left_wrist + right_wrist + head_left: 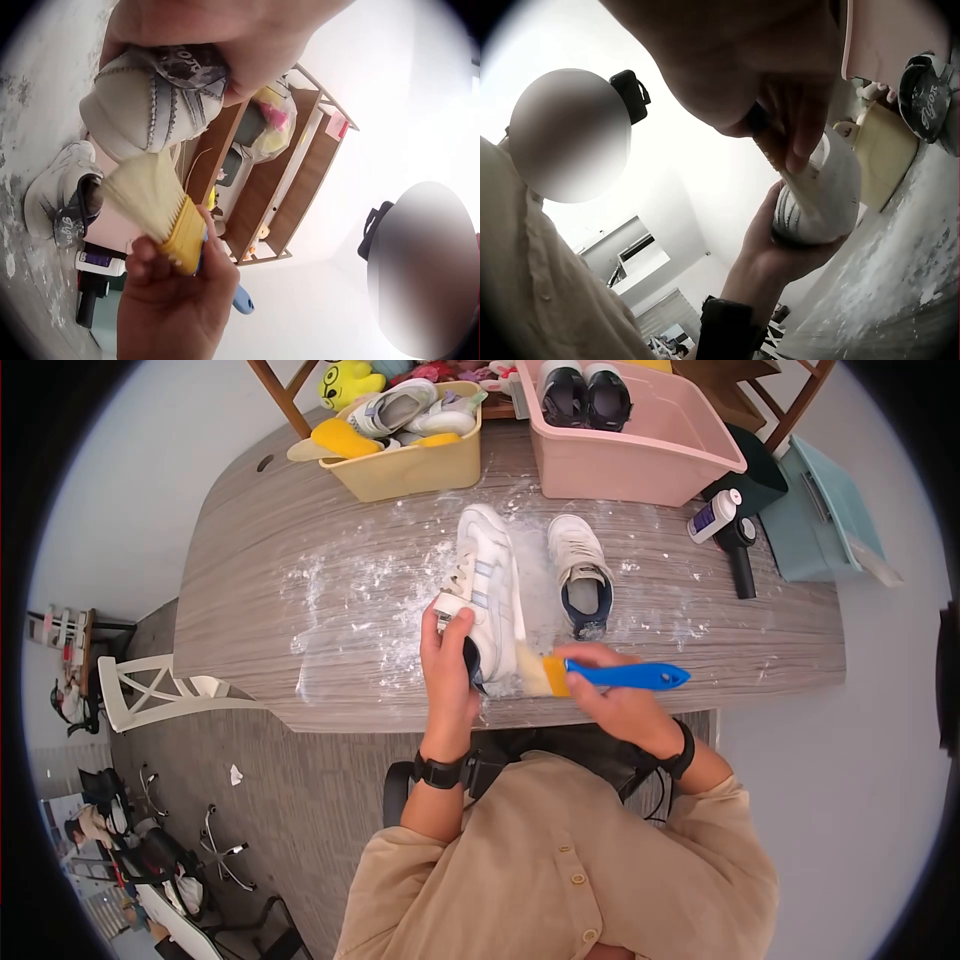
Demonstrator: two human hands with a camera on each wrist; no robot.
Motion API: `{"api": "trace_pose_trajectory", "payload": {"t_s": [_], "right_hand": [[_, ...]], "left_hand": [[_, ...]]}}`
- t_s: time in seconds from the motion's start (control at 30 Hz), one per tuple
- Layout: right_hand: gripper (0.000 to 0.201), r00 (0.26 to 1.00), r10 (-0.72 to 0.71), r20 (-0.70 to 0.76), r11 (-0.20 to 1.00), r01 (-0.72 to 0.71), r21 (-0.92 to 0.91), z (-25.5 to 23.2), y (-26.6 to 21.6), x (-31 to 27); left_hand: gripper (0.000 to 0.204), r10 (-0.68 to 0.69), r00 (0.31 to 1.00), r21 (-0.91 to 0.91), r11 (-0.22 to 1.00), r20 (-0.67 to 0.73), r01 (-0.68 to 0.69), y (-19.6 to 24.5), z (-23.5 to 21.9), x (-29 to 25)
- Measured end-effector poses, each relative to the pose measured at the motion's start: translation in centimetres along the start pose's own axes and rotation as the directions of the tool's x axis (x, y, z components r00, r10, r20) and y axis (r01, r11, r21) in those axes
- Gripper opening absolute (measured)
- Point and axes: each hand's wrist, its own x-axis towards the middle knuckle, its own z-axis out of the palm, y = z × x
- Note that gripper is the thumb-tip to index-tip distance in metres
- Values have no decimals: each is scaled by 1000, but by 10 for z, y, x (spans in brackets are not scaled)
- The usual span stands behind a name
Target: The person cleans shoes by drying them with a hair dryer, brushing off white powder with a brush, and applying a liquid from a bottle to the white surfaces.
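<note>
A white shoe with grey stripes (492, 575) is gripped by my left hand (450, 670) around its heel and tongue, tilted with its sole facing right. My right hand (622, 705) pinches a brush with a blue handle (640, 676) and a yellow ferrule (555, 675). In the left wrist view the pale bristles (144, 193) touch the shoe's side (139, 112) near the sole. The right wrist view also has the bristles (802, 193) against the shoe (832, 196). The second white shoe (580, 575) lies on the table, right of the held one.
White powder lies scattered over the wood-grain table (250, 570). At the back are a yellow bin with shoes (415, 472) and a pink bin with black shoes (630, 465). A white bottle (714, 515), a black brush-like tool (740, 560) and a teal bin (815, 520) stand at right.
</note>
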Motion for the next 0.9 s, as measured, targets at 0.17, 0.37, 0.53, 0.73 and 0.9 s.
{"api": "trace_pose_trajectory", "payload": {"t_s": [0.17,0.37,0.53,0.73,0.9], "right_hand": [[28,977,-128,-169,990,117,-76,-7,-5,4],[29,1000,-22,-7,997,21,-80,0,-3,-10],[30,984,-142,-110,984,128,-126,-7,-6,-8],[28,983,-178,-41,973,170,-159,-4,-3,-9],[28,986,-146,-80,986,139,-91,-18,0,-10]], "left_hand": [[39,-40,999,-97,994,22,42,-2,1,1],[40,-58,998,-89,994,3,58,-4,-6,6],[37,-94,996,-143,986,-8,92,-9,-10,8],[47,-121,991,-136,982,54,127,-7,-10,9],[33,-118,990,-194,972,73,130,2,-4,5]]}}
